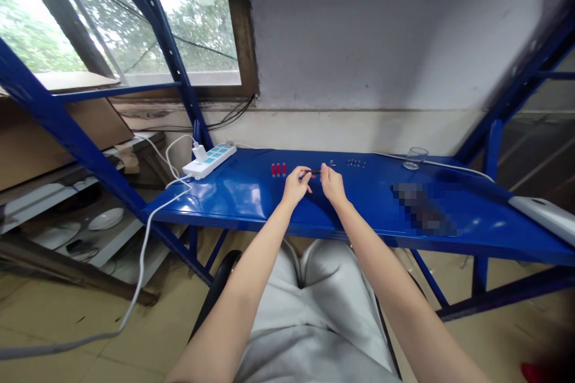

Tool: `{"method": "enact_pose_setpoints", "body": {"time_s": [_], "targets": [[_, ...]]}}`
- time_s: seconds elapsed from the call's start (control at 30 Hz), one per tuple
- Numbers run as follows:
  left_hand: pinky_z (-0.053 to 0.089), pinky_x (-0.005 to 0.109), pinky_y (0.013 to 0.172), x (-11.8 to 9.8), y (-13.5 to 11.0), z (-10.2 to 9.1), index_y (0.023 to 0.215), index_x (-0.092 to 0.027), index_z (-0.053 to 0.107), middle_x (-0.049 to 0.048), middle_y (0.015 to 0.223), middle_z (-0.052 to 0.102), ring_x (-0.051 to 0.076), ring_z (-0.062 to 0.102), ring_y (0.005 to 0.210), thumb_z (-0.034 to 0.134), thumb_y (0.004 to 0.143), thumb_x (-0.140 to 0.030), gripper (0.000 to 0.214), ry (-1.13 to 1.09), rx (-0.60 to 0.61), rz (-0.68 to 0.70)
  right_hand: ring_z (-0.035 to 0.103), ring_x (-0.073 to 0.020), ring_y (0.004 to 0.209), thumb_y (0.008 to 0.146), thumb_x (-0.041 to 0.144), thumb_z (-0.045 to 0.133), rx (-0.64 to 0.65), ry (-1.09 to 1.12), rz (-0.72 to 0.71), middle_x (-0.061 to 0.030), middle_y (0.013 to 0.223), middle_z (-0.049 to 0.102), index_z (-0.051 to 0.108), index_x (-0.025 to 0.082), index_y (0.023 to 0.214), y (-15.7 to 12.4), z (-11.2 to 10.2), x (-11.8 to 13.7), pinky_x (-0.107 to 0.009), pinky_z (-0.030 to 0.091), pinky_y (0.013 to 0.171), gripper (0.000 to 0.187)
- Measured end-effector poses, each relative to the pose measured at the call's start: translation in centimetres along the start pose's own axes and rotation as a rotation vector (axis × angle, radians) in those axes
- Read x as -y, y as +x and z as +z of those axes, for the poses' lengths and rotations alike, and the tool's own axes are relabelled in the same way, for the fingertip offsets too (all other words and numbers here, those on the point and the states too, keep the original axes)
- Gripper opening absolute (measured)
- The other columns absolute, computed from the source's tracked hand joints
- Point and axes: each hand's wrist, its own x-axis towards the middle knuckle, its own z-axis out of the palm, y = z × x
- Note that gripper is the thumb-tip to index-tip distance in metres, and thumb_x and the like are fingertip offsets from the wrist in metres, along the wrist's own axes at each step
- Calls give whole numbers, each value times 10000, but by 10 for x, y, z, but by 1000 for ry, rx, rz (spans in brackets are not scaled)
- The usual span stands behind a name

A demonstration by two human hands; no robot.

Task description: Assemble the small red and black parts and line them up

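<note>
Both my hands rest on a blue metal shelf top [251, 197] and pinch the two ends of a thin dark stick-like object [313, 172]. My left hand [296, 185] grips its left end with curled fingers. My right hand [332, 182] grips its right end. Three small red pieces [278, 169] stand in a row just left of my left hand. A small pale part [332, 163] and a cluster of tiny dark pieces [354, 163] lie behind my right hand.
A white power strip [209, 160] with a plugged charger and white cable [148, 233] lies at the shelf's back left. A glass cup [415, 158] stands at the back right. A blurred patch [424, 208] and a white device [543, 212] are to the right. Blue rack beams frame both sides.
</note>
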Motion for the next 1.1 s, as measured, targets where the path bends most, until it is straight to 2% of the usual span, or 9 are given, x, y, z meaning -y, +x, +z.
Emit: {"method": "enact_pose_setpoints", "body": {"time_s": [0.3,0.53,0.9,1.1], "targets": [[410,184,438,-4,-3,0,919,-174,497,0,697,622,63,514,391,452,850,-334,180,85,-2,15,500,-164,485,899,534,138,-19,-24,-39,-38,506,522,517,214,624,-1,-1,6,-272,333,516,568],[371,180,445,-4,-5,-1,760,-185,472,-42,607,546,58,483,392,400,876,-406,260,104,-18,3,494,-160,481,897,541,133,-3,-27,-54,-34,502,509,463,220,582,-2,1,9,-275,337,521,558],[356,181,409,-8,-6,0,617,-177,423,-39,477,485,62,449,350,343,858,-536,440,92,-58,-72,505,-160,489,884,571,126,12,-3,-67,-35,502,509,410,229,553,-3,2,10,-280,352,529,555],[360,176,406,-12,-6,0,597,-170,424,-40,450,476,57,444,341,382,848,-517,430,82,-77,-63,499,-155,503,893,548,140,42,2,-64,-25,520,503,402,226,569,-2,3,8,-277,352,548,526]]}}
